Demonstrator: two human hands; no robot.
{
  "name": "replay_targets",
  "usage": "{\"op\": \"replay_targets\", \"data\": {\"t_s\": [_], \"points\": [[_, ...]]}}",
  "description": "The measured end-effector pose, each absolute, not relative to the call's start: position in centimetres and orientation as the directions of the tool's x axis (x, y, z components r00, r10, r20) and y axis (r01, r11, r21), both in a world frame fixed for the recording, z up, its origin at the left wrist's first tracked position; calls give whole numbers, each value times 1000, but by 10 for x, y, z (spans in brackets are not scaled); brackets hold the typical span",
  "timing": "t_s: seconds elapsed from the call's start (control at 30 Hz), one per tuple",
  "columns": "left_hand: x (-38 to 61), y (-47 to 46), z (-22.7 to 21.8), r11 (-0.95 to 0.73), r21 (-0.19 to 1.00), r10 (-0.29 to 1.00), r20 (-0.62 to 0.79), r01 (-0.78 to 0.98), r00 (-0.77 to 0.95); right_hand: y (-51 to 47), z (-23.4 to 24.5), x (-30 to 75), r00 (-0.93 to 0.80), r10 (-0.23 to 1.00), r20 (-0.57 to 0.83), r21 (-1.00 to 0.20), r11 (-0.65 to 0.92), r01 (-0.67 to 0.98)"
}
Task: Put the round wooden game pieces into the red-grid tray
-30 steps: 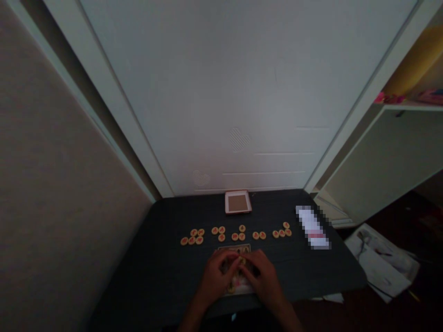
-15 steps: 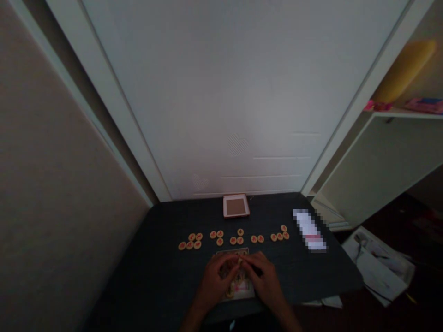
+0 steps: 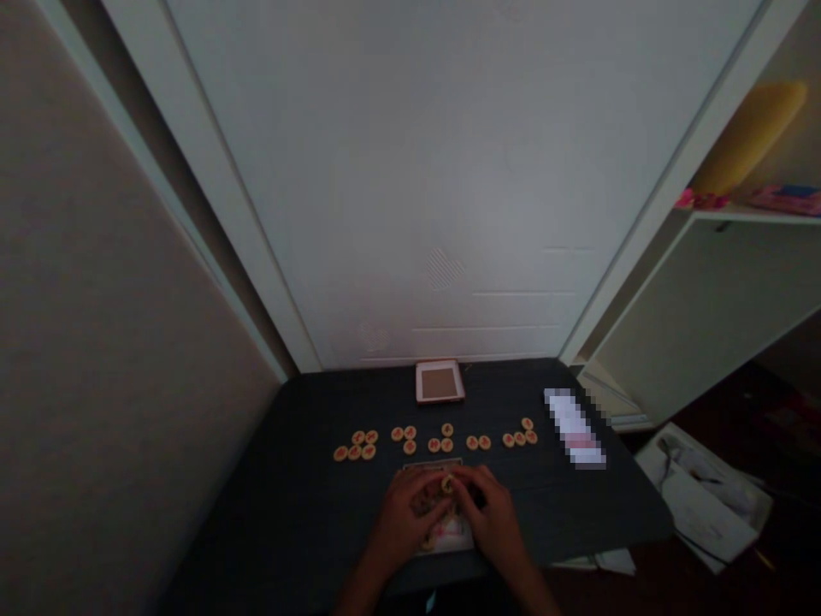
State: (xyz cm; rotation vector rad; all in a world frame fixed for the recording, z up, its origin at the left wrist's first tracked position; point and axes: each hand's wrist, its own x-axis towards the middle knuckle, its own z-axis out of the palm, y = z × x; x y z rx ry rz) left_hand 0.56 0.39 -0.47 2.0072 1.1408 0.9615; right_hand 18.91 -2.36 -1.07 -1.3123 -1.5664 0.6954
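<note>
My left hand and my right hand rest together over a small flat box near the front edge of the dark table. Their fingertips meet on a round tan game piece above the box. Both hands have fingers curled inward. The box holds more round pieces, mostly hidden under the hands. Beyond the hands, several tan round pieces with red marks lie in small groups in a row across the table.
A square pink-rimmed lid lies at the table's far edge against a white door. A blurred white item sits at the right. White shelving stands to the right, papers lie on the floor, a beige wall is to the left.
The hands stayed over the box, with fingers shifting slightly; a round piece now shows between the fingertips. The view moved a little.
</note>
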Motion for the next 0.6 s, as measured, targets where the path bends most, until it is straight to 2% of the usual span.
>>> {"op": "replay_targets", "data": {"t_s": [0.3, 0.6], "points": [[6, 3, 0, -392, 812, 907, 262, 432, 330, -25, -8, 189, -30, 949, 314, -854, 296, 428], [4, 5, -7, -371, 823, 910, 229, 430, 346, -23, -11, 190, -9, 944, 329, -856, 303, 418]]}}
